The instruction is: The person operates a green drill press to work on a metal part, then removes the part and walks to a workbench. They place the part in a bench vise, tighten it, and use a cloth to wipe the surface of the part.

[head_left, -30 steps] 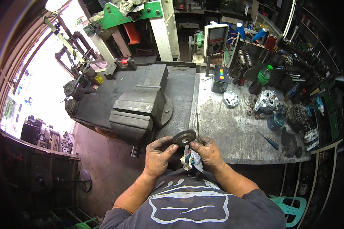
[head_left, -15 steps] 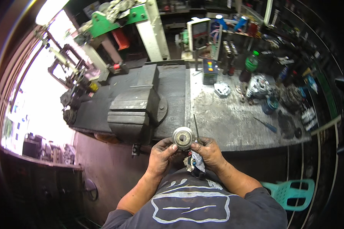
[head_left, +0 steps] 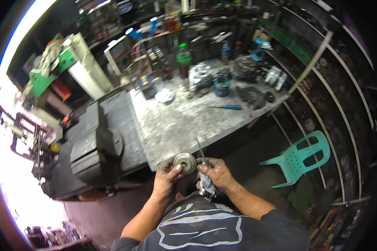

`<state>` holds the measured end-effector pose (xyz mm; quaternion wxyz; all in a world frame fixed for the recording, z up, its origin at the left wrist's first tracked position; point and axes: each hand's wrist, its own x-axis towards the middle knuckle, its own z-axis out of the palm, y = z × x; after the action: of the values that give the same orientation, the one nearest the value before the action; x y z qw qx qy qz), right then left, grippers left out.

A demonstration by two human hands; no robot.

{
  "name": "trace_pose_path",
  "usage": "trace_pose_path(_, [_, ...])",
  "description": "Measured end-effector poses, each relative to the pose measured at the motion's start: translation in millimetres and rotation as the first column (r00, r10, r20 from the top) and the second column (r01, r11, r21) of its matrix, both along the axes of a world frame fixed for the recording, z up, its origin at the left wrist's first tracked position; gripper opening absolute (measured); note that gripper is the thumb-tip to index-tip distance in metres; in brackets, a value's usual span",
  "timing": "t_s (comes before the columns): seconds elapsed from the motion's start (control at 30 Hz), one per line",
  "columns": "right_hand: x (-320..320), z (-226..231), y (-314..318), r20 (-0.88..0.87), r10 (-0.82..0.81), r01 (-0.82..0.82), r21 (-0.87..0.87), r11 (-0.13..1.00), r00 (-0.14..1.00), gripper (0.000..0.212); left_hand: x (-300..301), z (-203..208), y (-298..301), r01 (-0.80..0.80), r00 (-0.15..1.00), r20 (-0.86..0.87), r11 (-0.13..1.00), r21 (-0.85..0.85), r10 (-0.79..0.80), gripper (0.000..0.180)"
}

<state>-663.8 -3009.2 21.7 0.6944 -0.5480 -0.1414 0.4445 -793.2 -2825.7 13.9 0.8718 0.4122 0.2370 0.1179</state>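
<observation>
My left hand (head_left: 165, 179) is closed around a round grey metal pulley (head_left: 187, 160) with a hole at its centre, the thumb pressed over its near face. Close beside it, my right hand (head_left: 218, 174) is closed on a thin dark rod (head_left: 200, 145) whose free end sticks up past the fingers. Whether the rod has a handle is hidden in the hand. A crumpled whitish rag (head_left: 207, 186) hangs below the right fingers and seems gripped too. Both hands are in front of my shirt, at the near edge of the metal-topped workbench (head_left: 167, 131).
A heavy bench vise (head_left: 88, 146) stands at the left. On the bench are a blue-handled screwdriver (head_left: 232, 107), a blue cup (head_left: 222, 87), a silver alternator-like part (head_left: 200, 76), a green-capped bottle (head_left: 183, 56) and a battery (head_left: 146, 86). A turquoise plastic chair (head_left: 301, 157) is at the right.
The view has swung right, so the bench and vise sit further left and tilted. The pulley has tipped, and my right thumb has come away from its rim.
</observation>
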Motion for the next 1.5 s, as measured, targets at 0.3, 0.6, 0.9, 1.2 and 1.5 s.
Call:
trace_pose_path(0.3, [128, -30, -145, 0.459, -0.171, 0.118, 0.142, 0.983, 0.872, 0.085, 176, -25, -119, 0.580, 0.814, 0.286, 0.719, -0.382, -0.505, 0.048])
trace_pose_path(0.6, [266, -19, -319, 0.621, -0.268, 0.331, 0.013, 0.943, 0.737, 0.090, 363, -33, -290, 0.668, 0.724, 0.243, 0.568, -0.481, -0.645, 0.037])
trace_pose_path(0.9, [413, -46, -339, 0.544, -0.478, 0.451, 0.195, 0.871, 0.689, 0.097, 526, -38, -316, 0.710, 0.669, 0.245, 0.504, -0.492, -0.702, 0.040])
trace_pose_path(1.2, [629, -119, -349, 0.525, -0.678, 0.793, 0.009, 0.609, 0.515, 0.059, 732, -82, -286, 0.065, 0.967, 0.046, 0.417, 0.907, -0.251, 0.054])
trace_pose_path(1.5, [695, -172, -326, 0.336, -0.656, 0.715, -0.085, 0.694, 0.676, 0.073, 785, -123, -242, 0.186, 0.968, -0.142, 0.213, 0.959, -0.207, 0.077])
